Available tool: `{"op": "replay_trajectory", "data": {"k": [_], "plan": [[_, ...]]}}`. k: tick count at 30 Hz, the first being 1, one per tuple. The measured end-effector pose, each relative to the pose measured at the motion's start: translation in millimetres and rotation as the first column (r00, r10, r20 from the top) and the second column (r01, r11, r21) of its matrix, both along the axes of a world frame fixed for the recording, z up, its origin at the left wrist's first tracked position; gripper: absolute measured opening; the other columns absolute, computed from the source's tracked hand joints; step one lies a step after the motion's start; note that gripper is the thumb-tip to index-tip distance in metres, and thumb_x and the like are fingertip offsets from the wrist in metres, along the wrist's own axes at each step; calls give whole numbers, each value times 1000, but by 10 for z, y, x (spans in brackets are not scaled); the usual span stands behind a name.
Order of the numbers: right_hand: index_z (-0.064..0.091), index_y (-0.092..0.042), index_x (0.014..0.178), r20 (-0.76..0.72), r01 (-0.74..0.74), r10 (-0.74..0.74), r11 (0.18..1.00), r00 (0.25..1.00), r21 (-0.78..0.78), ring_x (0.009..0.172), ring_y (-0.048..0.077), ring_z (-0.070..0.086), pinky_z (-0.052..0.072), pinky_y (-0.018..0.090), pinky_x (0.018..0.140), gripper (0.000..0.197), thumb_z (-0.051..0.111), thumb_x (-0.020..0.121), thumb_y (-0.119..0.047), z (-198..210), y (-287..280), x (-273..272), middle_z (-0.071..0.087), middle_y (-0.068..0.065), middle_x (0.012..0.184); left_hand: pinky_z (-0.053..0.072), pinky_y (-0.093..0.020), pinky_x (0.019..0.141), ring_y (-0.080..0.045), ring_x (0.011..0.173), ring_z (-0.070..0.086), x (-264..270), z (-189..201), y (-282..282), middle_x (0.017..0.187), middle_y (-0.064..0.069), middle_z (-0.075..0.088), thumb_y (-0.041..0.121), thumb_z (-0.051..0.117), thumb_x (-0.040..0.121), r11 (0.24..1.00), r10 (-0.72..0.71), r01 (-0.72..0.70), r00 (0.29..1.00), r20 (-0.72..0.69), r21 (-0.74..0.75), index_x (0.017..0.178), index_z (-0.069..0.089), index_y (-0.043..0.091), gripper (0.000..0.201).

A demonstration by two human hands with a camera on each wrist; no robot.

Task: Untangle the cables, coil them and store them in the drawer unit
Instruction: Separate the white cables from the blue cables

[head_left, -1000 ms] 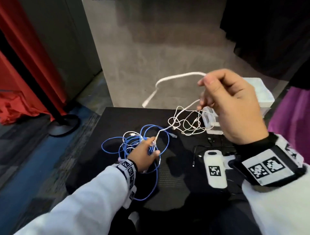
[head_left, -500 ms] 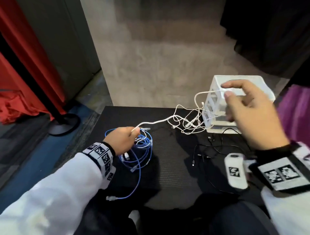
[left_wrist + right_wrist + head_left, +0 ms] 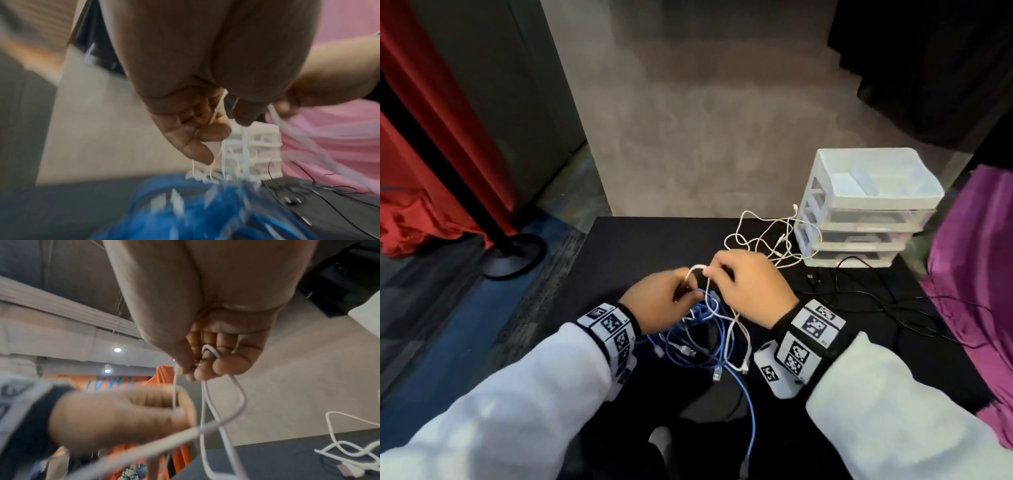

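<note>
Here, at centre frame in the head view, I see my left hand (image 3: 661, 301) and right hand (image 3: 750, 291) close together, each pinching the white cable (image 3: 697, 269) above a blue cable tangle (image 3: 702, 342) on the black table (image 3: 626, 246); the white drawer unit (image 3: 859, 209) stands at upper right, well apart

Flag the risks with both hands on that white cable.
1. The white cable hangs looped through the blue cable pile, so pulling may tighten the snarl.
2. The left hand and right hand pinch close together; the short span could kink.
</note>
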State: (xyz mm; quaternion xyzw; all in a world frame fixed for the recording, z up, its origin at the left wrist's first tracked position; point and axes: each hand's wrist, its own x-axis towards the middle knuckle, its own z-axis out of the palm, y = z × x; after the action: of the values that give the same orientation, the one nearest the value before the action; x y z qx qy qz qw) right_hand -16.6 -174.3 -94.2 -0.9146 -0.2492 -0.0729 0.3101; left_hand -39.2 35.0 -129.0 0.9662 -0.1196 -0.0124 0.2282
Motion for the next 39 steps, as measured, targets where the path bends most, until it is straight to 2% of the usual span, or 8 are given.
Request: {"op": "replay_trajectory", "data": {"k": [3, 12, 16, 23, 29, 33, 36, 39], "plan": [[60, -18, 74, 21, 31, -35, 985, 999, 170, 62, 12, 50, 38, 35, 64, 29, 64, 100, -31, 216, -40, 13, 54, -5, 63, 52, -29, 83, -9, 91, 66, -81, -522, -15, 96, 12, 69, 67, 57, 91, 997, 77, -78, 961, -266, 7, 101, 69, 32, 39], [62, -17, 78, 149, 89, -273, 698, 950, 711, 66, 24, 51, 44, 47, 61, 24, 60, 98, -29, 1413, -651, 136, 58, 22, 81, 49, -36, 101, -18, 120, 60, 152, -811, 364, 122, 9, 62, 97, 41, 71, 943, 314, -299, 945, -95, 148, 106, 71, 32, 80], [58, -31, 63, 118, 95, -327, 567, 938, 819, 45, 12, 46, 35, 31, 45, 30, 63, 93, -33, 1980, -998, 151, 51, -7, 62, 46, -41, 105, -23, 129, 53, 143, -956, 743, 134, 8, 58, 87, 53, 75, 892, 430, -413, 901, -65, 183, 120, 66, 38, 68], [62, -21, 79, -15, 132, -145, 843, 989, 521, 54, 13, 63, 47, 27, 45, 23, 62, 101, -26, 1603, -978, 627, 63, -1, 72, 44, -43, 109, -24, 133, 50, 138, -1040, 709, 142, 7, 54, 88, 43, 75, 892, 434, -417, 898, -72, 172, 133, 61, 41, 76], [66, -15, 80, -250, 327, -251, 884, 935, 334, 57, 15, 68, 55, 26, 49, 22, 62, 101, -18, 713, -951, 1317, 69, 8, 77, 34, -49, 110, -28, 138, 40, -58, -1263, 667, 158, 9, 40, 83, 19, 72, 888, 395, -378, 919, -15, 262, 149, 46, 41, 91], [68, -15, 78, -301, 508, -448, 847, 842, 160, 75, 33, 75, 65, 49, 76, 23, 59, 95, -27, 101, -1177, 1673, 76, 11, 82, 26, -46, 115, -25, 146, 35, -132, -1358, 631, 163, 11, 34, 79, 10, 75, 881, 409, -395, 912, -1, 259, 155, 37, 42, 92], [72, -19, 111, -313, 435, -433, 898, 845, -68, 81, 26, 68, 60, 42, 90, 20, 62, 98, -29, -160, -1218, 1686, 72, 2, 94, 26, -45, 115, -25, 145, 37, -142, -1397, 611, 163, 10, 35, 77, 10, 77, 878, 416, -407, 909, 20, 252, 155, 38, 41, 90], [50, -26, 151, -365, 354, -379, 925, 850, -136, 88, 22, 62, 53, 33, 91, 55, 64, 98, -36, -224, -1204, 1522, 67, 2, 113, 25, -46, 116, -24, 145, 36, -139, -1400, 615, 162, 10, 36, 76, 12, 78, 883, 416, -408, 909, 15, 234, 154, 39, 40, 88]]}}
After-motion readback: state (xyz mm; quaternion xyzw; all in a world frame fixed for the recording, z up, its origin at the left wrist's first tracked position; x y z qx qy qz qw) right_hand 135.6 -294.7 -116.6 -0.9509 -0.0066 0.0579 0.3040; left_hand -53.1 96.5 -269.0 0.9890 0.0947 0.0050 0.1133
